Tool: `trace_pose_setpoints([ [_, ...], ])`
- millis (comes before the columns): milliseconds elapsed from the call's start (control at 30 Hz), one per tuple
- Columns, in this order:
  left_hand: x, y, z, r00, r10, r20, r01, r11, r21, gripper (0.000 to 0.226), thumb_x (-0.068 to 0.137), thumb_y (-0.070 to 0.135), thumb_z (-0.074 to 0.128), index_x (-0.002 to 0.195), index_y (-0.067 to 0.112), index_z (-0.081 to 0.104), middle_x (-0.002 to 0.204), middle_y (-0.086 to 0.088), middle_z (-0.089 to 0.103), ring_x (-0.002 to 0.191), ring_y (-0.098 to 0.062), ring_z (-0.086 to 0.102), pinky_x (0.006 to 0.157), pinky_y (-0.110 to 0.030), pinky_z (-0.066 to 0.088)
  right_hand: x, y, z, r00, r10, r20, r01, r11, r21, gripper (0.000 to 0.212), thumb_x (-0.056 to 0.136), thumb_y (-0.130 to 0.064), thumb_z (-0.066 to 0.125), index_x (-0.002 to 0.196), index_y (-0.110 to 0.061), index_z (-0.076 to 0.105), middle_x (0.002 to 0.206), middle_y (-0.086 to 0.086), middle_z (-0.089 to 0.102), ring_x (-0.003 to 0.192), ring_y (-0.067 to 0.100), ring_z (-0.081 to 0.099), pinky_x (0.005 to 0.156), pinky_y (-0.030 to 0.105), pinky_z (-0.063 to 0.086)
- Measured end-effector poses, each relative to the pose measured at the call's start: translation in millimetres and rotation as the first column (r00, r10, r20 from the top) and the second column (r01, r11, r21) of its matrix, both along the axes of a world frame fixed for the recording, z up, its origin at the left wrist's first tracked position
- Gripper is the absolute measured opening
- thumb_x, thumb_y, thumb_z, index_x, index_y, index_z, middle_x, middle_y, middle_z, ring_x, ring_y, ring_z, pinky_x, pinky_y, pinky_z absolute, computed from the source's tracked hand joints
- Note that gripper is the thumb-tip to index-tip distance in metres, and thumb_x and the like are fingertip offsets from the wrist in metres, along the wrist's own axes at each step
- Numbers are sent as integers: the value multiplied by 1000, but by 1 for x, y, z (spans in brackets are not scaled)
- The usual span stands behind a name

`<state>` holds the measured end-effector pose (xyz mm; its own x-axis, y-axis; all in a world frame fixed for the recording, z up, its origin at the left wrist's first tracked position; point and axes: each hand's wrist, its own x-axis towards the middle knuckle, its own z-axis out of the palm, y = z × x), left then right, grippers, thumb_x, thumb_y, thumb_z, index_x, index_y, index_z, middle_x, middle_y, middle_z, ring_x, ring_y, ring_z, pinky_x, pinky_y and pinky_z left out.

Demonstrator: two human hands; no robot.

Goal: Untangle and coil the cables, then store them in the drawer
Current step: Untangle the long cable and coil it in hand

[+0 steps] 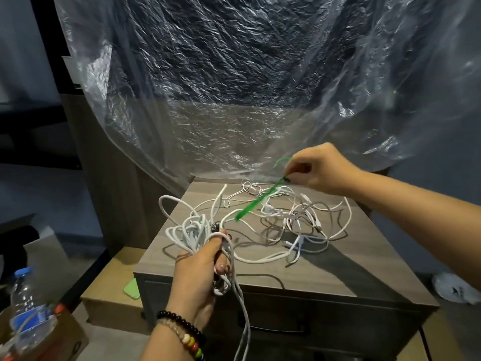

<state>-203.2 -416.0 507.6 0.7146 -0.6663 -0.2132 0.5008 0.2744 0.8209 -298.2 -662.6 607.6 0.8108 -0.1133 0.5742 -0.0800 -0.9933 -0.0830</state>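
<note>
Left hand (197, 272) gripping coiled white cable bundle (192, 231), right hand (320, 169) pinching green tie (257, 200), likely for binding, over tangled cables (299, 220) on counter (299, 274).

Matt wood-grain cabinet top (338, 267), crinkled plastic sheet (234, 74)

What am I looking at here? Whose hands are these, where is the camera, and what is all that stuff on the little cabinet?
No machine here: a person wears a camera on the head, looking down at their own hands. The left hand grips a bundle of white cable that is partly coiled. The right hand pinches a thin green tie, lifted above the wooden cabinet top. More white cables lie tangled on that top. Below it is a closed drawer. Clear plastic sheeting hangs behind, and a water bottle stands at lower left.
</note>
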Motion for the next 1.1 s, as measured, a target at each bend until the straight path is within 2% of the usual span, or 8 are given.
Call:
trace_pose_setpoints([
  [67,1,0,-1,1000,18,1,-18,1000,-2,13,90,16,58,91,6,66,54,-2,43,37,-8,38,49,-21,32,-7,-22,5,986,-152,69,148,987,61,14,70,5,76,79,-6,76,73,8,73,63,14,63,62,10,45],
  [267,0,-3,-1,1000,18,-25,-19,1000,-22,15,89,16,59,98,5,65,60,-4,46,38,-7,39,39,-17,34,-18,-71,-3,843,-536,43,522,836,172,14,75,0,65,82,-5,76,84,13,73,85,28,66,79,34,53],
  [400,1,-5,-3,1000,1,-10,-1,1000,-2,16,86,18,62,94,4,66,60,-4,47,37,-7,39,38,-17,34,-7,-55,-22,851,-522,-62,525,835,164,16,79,-12,68,93,-12,76,100,10,69,96,27,63,89,35,50],
  [567,-1,-6,-1,1000,-13,10,13,1000,-9,34,60,29,69,86,7,68,66,-7,54,38,-8,42,42,-18,37,11,39,-63,969,-228,-99,227,974,-18,29,82,-49,64,93,-22,67,94,-5,59,79,16,57,68,31,49],
  [667,-4,-6,0,1000,-6,27,6,1000,14,31,63,29,68,87,8,68,61,-5,51,38,-7,41,43,-19,36,22,62,-88,938,-261,-227,240,964,-114,29,85,-45,59,97,-18,64,98,-1,59,88,22,59,70,31,45],
  [867,1,-4,-3,997,70,24,-70,998,-8,13,86,16,62,93,8,69,58,-1,48,39,-7,39,42,-19,35,27,26,-62,965,-213,-151,241,951,193,20,87,-18,54,77,-7,68,83,8,67,74,26,63,66,39,51],
  [1000,7,-3,-5,988,154,-9,-155,988,-14,17,89,10,60,102,3,67,56,0,45,37,-5,38,39,-17,35,23,-6,-24,958,-260,-124,285,802,524,31,84,8,48,97,-6,73,83,8,71,66,18,71,67,26,59],
  [1100,10,-4,-6,981,195,-19,-195,981,10,22,89,10,60,108,0,66,56,0,48,37,-5,39,37,-17,35,19,-29,3,951,-296,-93,260,596,760,29,86,19,45,105,10,65,76,23,66,52,18,69,62,31,61],
])
